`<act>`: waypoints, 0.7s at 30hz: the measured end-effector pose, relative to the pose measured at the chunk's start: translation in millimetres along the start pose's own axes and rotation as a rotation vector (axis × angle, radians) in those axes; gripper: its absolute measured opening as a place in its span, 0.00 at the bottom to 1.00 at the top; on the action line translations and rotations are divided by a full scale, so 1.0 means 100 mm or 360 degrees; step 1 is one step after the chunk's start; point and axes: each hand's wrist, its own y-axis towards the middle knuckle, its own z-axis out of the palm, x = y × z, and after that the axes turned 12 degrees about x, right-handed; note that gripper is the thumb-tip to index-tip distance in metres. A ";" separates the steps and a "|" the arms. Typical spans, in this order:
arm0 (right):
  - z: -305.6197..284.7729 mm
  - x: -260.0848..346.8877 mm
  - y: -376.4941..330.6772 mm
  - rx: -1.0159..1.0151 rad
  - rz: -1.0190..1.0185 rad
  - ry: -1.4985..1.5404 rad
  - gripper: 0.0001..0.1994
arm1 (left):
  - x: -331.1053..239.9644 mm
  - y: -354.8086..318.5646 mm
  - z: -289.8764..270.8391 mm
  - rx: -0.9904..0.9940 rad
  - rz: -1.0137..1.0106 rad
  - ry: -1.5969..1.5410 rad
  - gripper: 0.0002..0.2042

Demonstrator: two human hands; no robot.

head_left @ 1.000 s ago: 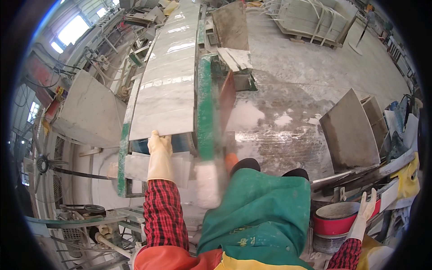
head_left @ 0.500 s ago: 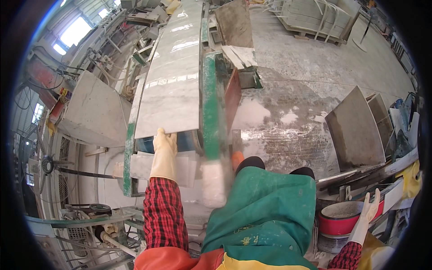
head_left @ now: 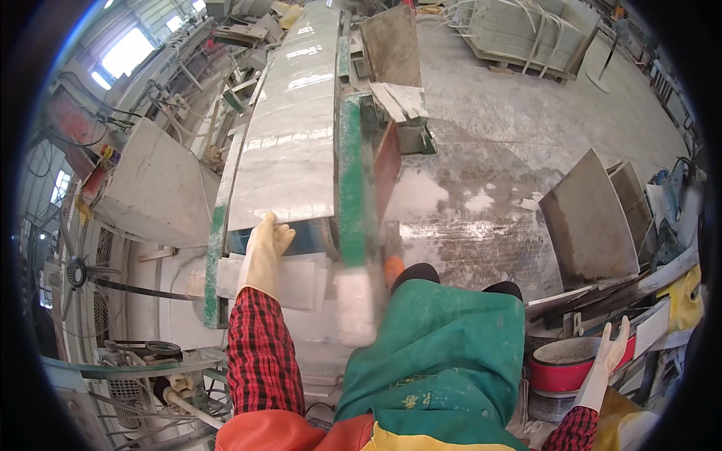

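My left hand [head_left: 265, 252], in a cream rubber glove, is at the near edge of a glossy pale grey stone slab [head_left: 282, 188]. Its fingertips touch that edge, with the fingers stretched out rather than closed round the slab. The slab lies flat on a long conveyor, and a blue roller [head_left: 304, 234] shows just beneath its near end. Far to the right, my right hand [head_left: 613, 349], gloved the same way, hangs with fingers apart and nothing in it. It is beside a red tub [head_left: 556, 376] with a greyish top.
A green rail [head_left: 352, 188] runs along the conveyor's right side, its near end wrapped in white. Several thin pale pieces [head_left: 304, 282] lie below the roller. Large stone panels [head_left: 590, 218] lean at the right. A black fan [head_left: 75, 272] stands at the left.
My left hand has shifted slightly left along the slab's edge, its thumb side now turned outward. My right hand stays near the red tub, with little movement.
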 end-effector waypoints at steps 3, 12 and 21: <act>0.01 -0.08 0.02 -0.0167 0.0027 0.0118 0.26 | 0.00 0.04 -0.05 0.0039 -0.0011 -0.0180 0.15; -0.18 -0.32 0.22 -0.0100 0.0382 -0.0298 0.29 | 0.05 0.12 0.00 0.0025 0.0061 -0.0337 0.12; -0.21 -0.11 0.05 -0.0035 0.0437 -0.0427 0.30 | 0.18 0.19 -0.13 0.0215 0.0220 -0.0299 0.17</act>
